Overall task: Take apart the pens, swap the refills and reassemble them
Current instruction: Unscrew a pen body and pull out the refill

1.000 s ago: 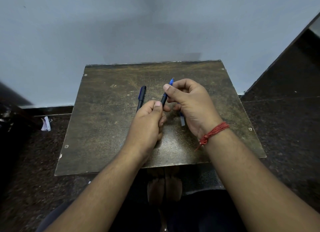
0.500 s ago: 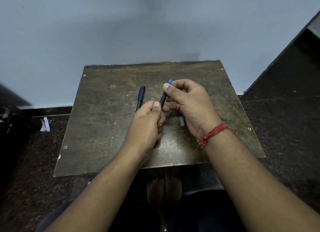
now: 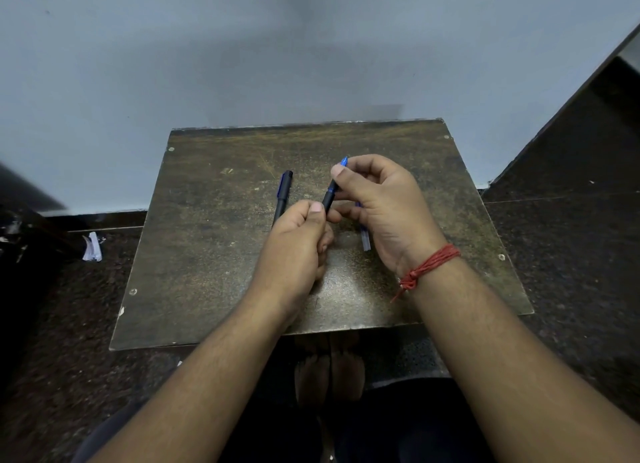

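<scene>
A dark pen with a blue tip section (image 3: 330, 192) is held above the table between both hands. My left hand (image 3: 294, 251) grips its lower barrel, which is hidden in the fist. My right hand (image 3: 379, 206) pinches its upper end between thumb and fingers, just below the blue tip. A second dark pen with a blue clip (image 3: 283, 194) lies on the table to the left, its lower part behind my left hand. A pale translucent refill (image 3: 365, 241) lies on the table, partly under my right hand.
The worn brown table (image 3: 207, 254) stands against a pale wall. Dark stone floor surrounds it, with a scrap of white paper (image 3: 91, 248) on the floor at the left. My feet (image 3: 329, 372) show below the table's near edge.
Both hands have stayed on the pen in nearly the same place. My right thumb and fingers have shifted slightly on the blue end.
</scene>
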A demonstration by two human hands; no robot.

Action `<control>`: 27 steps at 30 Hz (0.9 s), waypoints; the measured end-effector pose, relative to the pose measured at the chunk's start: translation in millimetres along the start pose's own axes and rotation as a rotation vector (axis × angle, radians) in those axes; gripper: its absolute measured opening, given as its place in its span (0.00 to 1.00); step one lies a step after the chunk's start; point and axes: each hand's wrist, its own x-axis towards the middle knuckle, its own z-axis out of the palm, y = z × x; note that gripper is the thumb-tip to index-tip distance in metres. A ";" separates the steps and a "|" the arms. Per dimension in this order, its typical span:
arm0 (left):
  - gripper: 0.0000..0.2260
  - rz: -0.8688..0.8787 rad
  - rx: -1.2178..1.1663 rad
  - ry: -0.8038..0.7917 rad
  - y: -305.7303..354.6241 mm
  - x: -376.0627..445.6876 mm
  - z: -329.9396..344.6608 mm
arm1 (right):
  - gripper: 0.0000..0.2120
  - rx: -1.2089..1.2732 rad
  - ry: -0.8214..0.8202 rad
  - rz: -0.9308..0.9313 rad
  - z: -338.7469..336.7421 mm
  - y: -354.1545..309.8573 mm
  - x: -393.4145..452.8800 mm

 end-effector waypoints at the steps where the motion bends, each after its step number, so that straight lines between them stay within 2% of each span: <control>1: 0.14 -0.001 0.008 -0.002 0.0 0.1 0.1 | 0.03 -0.009 0.004 -0.003 -0.1 0.2 0.1; 4: 0.14 -0.006 0.015 -0.001 -0.2 0.2 0.3 | 0.03 0.006 -0.010 -0.007 -0.1 -1.9 -0.8; 8: 0.15 -0.004 0.015 0.004 -0.6 0.3 0.0 | 0.09 0.085 -0.030 0.033 0.7 -6.0 -2.0; 13: 0.14 0.001 0.010 0.001 -0.8 1.2 0.5 | 0.03 0.064 -0.012 0.026 1.0 -5.5 -2.9; 19: 0.14 -0.001 0.025 -0.006 -0.8 1.2 0.0 | 0.02 0.028 0.017 0.011 0.2 -2.3 -0.7; 23: 0.14 -0.002 0.025 -0.007 -0.1 0.4 0.3 | 0.09 0.078 -0.004 0.039 -1.1 -5.6 -0.8; 27: 0.14 0.000 0.012 0.000 -0.1 0.9 1.4 | 0.05 0.110 -0.025 0.067 0.2 -6.3 -2.6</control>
